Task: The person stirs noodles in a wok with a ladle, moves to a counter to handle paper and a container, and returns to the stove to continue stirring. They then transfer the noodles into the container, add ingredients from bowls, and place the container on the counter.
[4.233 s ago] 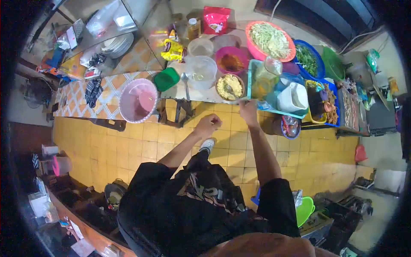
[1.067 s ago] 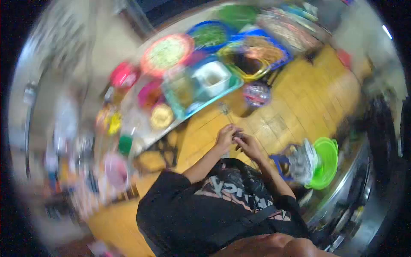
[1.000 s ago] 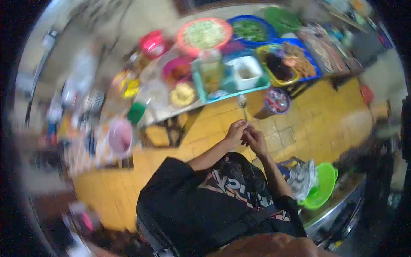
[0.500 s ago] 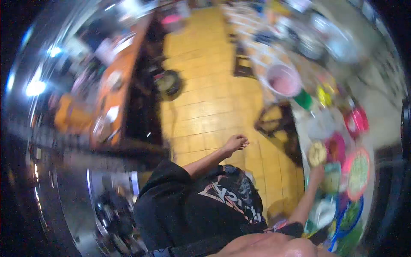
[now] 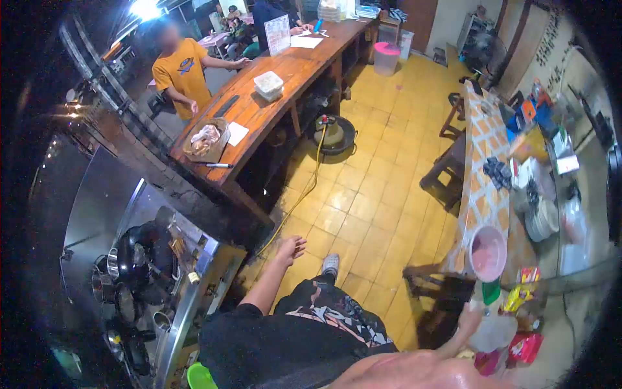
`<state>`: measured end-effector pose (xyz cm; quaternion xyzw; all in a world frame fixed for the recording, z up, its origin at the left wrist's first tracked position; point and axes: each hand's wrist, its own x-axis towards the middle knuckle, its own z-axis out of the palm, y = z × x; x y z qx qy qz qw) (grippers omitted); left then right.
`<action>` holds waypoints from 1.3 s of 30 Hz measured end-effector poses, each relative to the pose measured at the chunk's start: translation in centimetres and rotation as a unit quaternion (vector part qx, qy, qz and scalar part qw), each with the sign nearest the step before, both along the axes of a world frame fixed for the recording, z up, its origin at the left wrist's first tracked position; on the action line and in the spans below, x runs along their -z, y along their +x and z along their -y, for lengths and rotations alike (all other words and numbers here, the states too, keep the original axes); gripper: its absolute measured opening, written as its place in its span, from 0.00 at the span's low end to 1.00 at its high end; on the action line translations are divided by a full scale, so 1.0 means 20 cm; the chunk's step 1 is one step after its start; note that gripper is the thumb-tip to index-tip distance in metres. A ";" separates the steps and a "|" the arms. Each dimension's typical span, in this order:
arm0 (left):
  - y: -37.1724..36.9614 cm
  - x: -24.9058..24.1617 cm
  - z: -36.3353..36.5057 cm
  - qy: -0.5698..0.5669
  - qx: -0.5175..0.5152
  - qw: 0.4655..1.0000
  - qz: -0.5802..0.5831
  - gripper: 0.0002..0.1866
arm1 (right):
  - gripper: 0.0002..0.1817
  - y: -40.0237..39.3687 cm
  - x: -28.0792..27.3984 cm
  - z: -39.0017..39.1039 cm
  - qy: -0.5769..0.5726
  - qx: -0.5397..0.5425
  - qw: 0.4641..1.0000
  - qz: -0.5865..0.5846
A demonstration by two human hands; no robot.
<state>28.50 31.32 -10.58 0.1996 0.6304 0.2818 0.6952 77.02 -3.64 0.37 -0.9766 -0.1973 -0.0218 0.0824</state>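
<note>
My left hand [image 5: 291, 249] hangs above the yellow tiled floor in front of my body, its fingers loosely bent and apart, with nothing in them. On the right side, my right hand [image 5: 471, 318] is stretched out over the near part of the table and is smeared by motion. Whether it holds anything does not show. Close to it lie a clear plastic bag [image 5: 494, 334], a green piece [image 5: 491, 292] and a red packet [image 5: 525, 349]. Just beyond stands a pink tub [image 5: 487, 253] with pinkish contents.
A wooden counter [image 5: 295, 71] carries a white container [image 5: 268, 85] and a basket [image 5: 206, 139]; a person in an orange shirt [image 5: 181, 68] stands behind it. A gas cylinder [image 5: 330, 135] with a yellow hose sits on the floor. Stools [image 5: 447, 168] edge the table; pans [image 5: 133, 253] fill the stove side.
My view has swung left, bringing the counter, the person and the stove into sight. My right hand has moved from beside the food bowls to near the clear bag.
</note>
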 end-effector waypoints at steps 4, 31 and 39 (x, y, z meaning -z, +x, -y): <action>0.25 0.04 -0.51 0.041 0.031 0.998 0.046 0.15 | 0.25 -0.10 -0.08 -0.92 0.016 -0.167 0.954 -0.248; 0.69 0.91 -1.81 -0.071 0.277 0.867 -0.408 0.26 | 0.45 1.16 -0.99 -5.63 0.435 -0.338 0.447 -0.705; 1.65 1.22 -2.76 -0.045 0.242 0.917 -0.314 0.27 | 0.47 1.50 -0.96 -6.69 0.379 -0.405 0.448 -0.701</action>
